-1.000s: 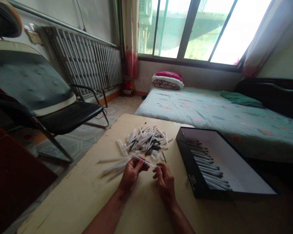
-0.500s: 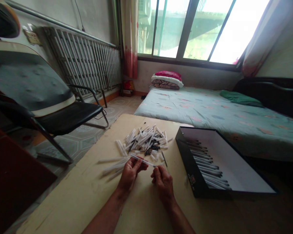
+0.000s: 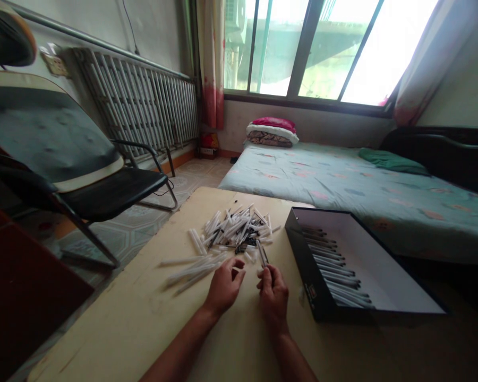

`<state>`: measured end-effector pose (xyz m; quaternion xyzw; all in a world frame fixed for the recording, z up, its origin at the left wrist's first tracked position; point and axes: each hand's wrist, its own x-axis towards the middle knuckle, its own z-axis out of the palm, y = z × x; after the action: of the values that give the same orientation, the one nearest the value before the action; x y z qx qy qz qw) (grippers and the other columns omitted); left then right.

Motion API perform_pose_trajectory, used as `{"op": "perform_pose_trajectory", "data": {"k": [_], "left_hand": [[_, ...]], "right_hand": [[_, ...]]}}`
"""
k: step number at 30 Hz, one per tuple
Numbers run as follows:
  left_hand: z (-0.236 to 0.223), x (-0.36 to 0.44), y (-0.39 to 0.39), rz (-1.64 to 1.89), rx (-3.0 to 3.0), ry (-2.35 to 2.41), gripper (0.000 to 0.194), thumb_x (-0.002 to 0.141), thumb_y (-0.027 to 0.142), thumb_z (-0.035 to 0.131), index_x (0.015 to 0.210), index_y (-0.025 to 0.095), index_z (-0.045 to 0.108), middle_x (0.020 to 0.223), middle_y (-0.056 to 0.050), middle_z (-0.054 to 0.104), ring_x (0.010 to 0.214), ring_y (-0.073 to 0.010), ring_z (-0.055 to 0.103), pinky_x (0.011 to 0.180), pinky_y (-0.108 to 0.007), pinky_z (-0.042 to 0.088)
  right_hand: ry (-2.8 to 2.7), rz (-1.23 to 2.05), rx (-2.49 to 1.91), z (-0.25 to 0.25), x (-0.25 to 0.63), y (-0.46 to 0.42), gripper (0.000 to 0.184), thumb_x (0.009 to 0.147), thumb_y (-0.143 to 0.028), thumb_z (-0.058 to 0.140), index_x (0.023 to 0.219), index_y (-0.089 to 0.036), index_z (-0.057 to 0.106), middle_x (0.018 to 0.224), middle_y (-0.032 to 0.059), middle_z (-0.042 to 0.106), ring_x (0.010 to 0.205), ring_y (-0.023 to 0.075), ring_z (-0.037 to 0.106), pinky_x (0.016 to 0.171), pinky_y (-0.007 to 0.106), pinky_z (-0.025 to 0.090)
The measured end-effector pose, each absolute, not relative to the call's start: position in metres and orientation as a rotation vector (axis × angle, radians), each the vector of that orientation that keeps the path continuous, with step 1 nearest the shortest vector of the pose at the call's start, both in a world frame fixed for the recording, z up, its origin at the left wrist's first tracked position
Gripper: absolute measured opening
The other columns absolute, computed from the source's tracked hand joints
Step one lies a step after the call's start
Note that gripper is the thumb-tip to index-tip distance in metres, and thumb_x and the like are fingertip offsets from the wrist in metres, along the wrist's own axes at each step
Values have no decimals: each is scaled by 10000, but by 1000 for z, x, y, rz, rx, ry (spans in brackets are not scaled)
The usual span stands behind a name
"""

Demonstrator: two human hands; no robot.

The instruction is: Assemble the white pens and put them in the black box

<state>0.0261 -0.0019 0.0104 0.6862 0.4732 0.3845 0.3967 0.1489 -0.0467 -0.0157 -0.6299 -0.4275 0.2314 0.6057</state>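
My right hand [image 3: 273,291] pinches a slim white pen [image 3: 262,253] by its near end, the pen pointing away toward the pile. My left hand [image 3: 225,286] rests beside it on the cream table [image 3: 151,318], fingers curled, thumb and forefinger close around a small white piece that I cannot make out. Just beyond both hands lies a pile of white pen barrels and black caps [image 3: 237,231]. Some long clear tubes [image 3: 191,269] lie to the left of my left hand.
An open black box [image 3: 382,270] with a row of finished pens [image 3: 336,270] sits on the table at right. A black folding chair [image 3: 83,180] stands at left, a radiator [image 3: 139,101] behind it, and a bed [image 3: 342,185] beyond the table.
The pen was held across between both hands. Now only my right hand has it, turned to point away, and my left hand has let go and lowered toward the table.
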Motion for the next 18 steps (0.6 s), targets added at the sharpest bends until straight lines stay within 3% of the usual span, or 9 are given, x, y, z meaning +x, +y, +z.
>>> {"op": "perform_pose_trajectory", "data": {"k": [6,10,18], "left_hand": [[15,38,19,812,2404,1283,354,797,58,404,1053,208,597,997,-79,572,940,-202,523,836,-335,405],[9,42,28,712,2572,1258,291,786,48,421,944,198,615,948,-85,559,902,-223,492,798,-344,395],[2,33,23,920,2380,1197,173,799,102,449,869,193,579,858,-76,585,841,-230,517,779,-357,390]], "right_hand": [[-912,589,-1399,-17,150,-43,276,856,-419,443,844,-163,545,643,-6,566,471,96,504,463,197,419],[-907,580,-1386,-13,149,-43,296,853,-435,440,819,-160,545,629,-7,560,461,95,500,451,196,419],[-949,610,-1425,-11,148,-46,304,853,-451,431,823,-164,527,638,-6,563,448,97,494,444,198,395]]}}
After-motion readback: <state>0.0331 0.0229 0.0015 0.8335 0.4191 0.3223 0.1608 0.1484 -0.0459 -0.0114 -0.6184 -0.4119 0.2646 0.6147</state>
